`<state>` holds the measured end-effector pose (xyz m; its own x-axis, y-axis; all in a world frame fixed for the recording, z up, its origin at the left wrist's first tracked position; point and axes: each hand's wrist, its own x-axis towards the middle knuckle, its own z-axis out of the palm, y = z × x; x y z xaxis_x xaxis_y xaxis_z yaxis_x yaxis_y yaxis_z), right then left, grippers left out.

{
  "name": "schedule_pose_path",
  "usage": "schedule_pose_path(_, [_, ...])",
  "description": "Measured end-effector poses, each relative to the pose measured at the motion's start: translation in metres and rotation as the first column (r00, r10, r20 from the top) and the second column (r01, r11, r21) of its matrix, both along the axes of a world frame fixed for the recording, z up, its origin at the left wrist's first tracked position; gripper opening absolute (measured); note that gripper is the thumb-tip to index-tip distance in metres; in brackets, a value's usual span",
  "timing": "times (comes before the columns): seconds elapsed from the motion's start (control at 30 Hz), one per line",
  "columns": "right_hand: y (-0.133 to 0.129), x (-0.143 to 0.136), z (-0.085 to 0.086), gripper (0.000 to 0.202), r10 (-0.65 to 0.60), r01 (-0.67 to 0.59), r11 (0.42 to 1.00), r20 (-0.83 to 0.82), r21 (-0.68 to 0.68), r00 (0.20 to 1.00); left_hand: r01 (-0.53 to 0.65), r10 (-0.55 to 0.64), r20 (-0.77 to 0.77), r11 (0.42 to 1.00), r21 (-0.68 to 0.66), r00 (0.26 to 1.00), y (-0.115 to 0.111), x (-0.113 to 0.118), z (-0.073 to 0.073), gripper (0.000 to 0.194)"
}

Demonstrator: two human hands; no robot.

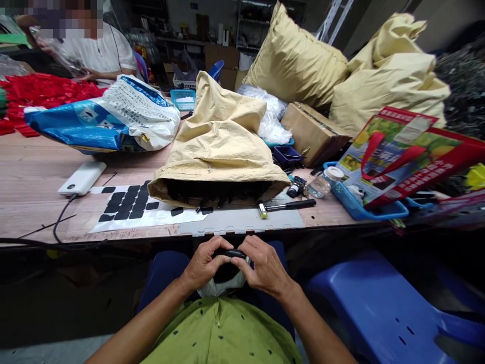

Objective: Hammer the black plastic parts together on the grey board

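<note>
Tabletop pinkish, cluttered; shelving behind, perhaps metal.

- Your bare left forearm and right forearm angle forward and inward from either side.
- Your left hand curls, thumb and fingers pinching.
- Your right hand mirrors it, fingers bent.
- Your thumbs point toward each other, tips close.

"What's the wood-grain tabletop carrying?"
"A beige cloth sack, open toward the near edge."
"And left of it?"
"A blue-and-white printed sack, with a white power bank nearer."
</note>
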<state>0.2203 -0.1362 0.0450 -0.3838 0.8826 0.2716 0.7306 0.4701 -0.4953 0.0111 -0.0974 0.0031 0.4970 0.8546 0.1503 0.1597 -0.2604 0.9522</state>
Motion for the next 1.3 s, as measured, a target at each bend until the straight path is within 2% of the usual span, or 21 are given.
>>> schedule_pose_path(0.13, [-0.001, -0.002, -0.005, 0.022, 0.01, -0.008, 0.999, -0.026, 0.043, 1.0, -0.012, 0.013, -0.015, 1.0, 0.017, 1.0, -0.007, 0.002, 0.001, 0.008])
schedule_pose_path(0.33, [-0.007, -0.006, -0.011, 0.026, -0.055, 0.064, 0.994, -0.096, 0.09, 0.994, -0.051, 0.052, -0.028, 0.998, 0.035, 0.998, -0.012, 0.005, 0.002, 0.007])
schedule_pose_path(0.57, [-0.01, 0.001, -0.016, 0.017, -0.031, 0.03, 1.0, -0.148, -0.006, 0.989, -0.039, 0.039, -0.081, 0.999, 0.001, 0.996, -0.012, 0.004, 0.003, 0.007])
schedule_pose_path(0.7, [-0.01, 0.005, -0.018, 0.019, -0.007, 0.005, 1.0, -0.118, -0.018, 0.993, -0.022, 0.018, -0.128, 0.999, -0.024, 0.992, -0.014, 0.001, 0.005, 0.01])
schedule_pose_path(0.8, [-0.011, 0.005, -0.019, 0.017, 0.014, -0.015, 1.0, -0.077, -0.01, 0.997, 0.033, -0.042, -0.165, 0.998, -0.058, 0.985, -0.014, -0.003, 0.009, 0.018])
schedule_pose_path(0.93, [-0.014, 0.004, -0.018, 0.016, 0.041, -0.042, 0.998, -0.025, -0.04, 0.999, 0.065, -0.081, -0.153, 0.992, -0.106, 0.985, -0.015, -0.008, 0.007, 0.019])
schedule_pose_path(1.1, [-0.019, 0.002, -0.018, 0.018, 0.042, -0.042, 0.994, 0.005, -0.099, 0.999, 0.026, -0.04, -0.152, 0.995, -0.093, 0.988, -0.023, -0.006, 0.002, 0.019])
schedule_pose_path(1.3, [-0.02, 0.001, -0.023, 0.016, 0.061, -0.062, 0.995, -0.016, -0.083, 0.998, -0.051, 0.045, -0.249, 0.999, -0.018, 0.967, -0.033, -0.001, 0.005, 0.017])
